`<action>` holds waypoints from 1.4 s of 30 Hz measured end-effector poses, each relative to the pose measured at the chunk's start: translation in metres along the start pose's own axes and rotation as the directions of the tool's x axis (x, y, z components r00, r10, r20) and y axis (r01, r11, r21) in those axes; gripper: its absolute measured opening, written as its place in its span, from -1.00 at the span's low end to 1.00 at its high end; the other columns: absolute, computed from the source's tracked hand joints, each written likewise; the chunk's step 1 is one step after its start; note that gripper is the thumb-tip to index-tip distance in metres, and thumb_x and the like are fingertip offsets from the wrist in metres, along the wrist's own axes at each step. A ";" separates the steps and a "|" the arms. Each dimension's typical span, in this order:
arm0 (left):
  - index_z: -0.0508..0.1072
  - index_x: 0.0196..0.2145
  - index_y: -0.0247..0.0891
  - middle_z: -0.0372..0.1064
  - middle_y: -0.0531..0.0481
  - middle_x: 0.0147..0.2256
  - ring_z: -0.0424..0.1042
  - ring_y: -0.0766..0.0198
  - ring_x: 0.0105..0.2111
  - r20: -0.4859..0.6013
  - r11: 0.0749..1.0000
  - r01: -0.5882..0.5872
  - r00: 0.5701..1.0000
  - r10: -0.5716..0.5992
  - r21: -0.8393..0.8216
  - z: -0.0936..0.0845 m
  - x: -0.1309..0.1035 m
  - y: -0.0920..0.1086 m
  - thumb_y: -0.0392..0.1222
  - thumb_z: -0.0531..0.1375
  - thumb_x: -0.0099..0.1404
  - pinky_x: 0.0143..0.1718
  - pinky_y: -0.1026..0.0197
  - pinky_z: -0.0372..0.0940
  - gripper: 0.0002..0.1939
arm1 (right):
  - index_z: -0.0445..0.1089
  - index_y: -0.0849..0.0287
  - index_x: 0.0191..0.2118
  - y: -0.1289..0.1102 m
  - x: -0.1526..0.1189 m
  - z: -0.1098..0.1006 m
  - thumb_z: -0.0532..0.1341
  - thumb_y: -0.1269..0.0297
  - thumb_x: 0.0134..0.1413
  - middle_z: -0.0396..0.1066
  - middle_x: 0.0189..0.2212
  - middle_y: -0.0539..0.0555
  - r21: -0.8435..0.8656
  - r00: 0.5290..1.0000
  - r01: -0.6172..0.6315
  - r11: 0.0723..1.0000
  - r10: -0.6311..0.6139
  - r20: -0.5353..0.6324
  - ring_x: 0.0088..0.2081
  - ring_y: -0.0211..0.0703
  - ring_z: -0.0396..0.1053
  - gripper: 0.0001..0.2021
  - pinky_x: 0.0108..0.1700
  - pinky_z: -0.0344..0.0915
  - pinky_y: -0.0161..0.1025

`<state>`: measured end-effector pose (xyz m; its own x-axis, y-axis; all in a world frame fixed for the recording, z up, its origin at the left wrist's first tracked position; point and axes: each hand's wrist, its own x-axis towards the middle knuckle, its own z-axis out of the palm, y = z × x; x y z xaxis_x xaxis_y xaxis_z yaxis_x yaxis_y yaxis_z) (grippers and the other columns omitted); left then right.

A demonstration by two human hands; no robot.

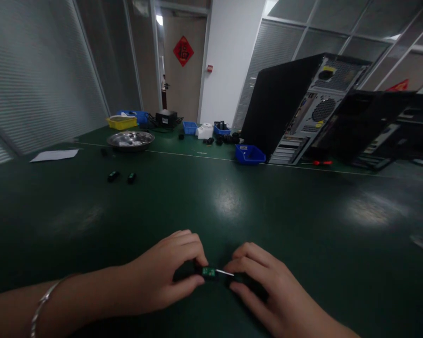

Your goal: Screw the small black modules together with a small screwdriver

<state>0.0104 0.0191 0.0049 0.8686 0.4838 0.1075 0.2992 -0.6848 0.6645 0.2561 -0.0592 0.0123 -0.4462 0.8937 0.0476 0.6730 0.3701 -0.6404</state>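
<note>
At the far left, a silvery bracelet circles the person's left forearm, and farther back a white sheet of paper lies flat on the dark green tabletop. Beyond the paper stands a yellow bin, with a round metal bowl on the near side of it. Nearer than the bowl, two loose black pieces with green tops lie just apart from each other.

Next comes the left hand, low over the near part of the tabletop. Its thumb and forefinger pinch the left end of a small black part with a green face turned up. A thin metal rod runs from that part's right end toward the right hand, whose thumb and forefinger curl around the rod's far end; it is too dim there to tell whether those fingers grip it. Farther back and rightward, a blue bin sits just beside a tilted-looking black computer tower.
</note>
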 end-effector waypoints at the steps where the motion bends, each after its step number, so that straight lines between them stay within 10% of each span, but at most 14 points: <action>1: 0.39 -0.16 -0.23 0.36 -0.01 -0.21 0.32 0.16 -0.19 0.005 1.000 0.000 1.000 0.000 0.002 -0.001 0.000 0.001 -0.37 0.21 0.31 -0.15 0.14 0.22 -0.84 | 0.44 0.12 -0.12 0.000 0.000 0.000 0.15 0.48 0.26 0.39 -0.18 0.11 0.002 1.000 0.005 1.000 -0.005 0.005 -0.13 -0.05 0.38 -0.82 -0.10 0.35 -0.15; 42: 0.40 -0.14 -0.19 0.37 -0.01 -0.20 0.33 0.15 -0.18 -0.017 1.000 -0.012 1.000 0.012 -0.011 -0.001 -0.003 0.003 -0.40 0.20 0.28 -0.13 0.15 0.25 -0.78 | 0.47 0.14 -0.08 -0.003 0.000 -0.004 0.16 0.52 0.20 0.44 -0.16 0.15 0.066 0.998 0.061 0.996 -0.060 -0.026 -0.12 -0.04 0.40 -0.75 -0.08 0.38 -0.15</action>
<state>0.0089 0.0159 0.0072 0.8651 0.4850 0.1280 0.2844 -0.6845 0.6712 0.2561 -0.0593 0.0172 -0.4698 0.8764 0.1059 0.6039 0.4065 -0.6855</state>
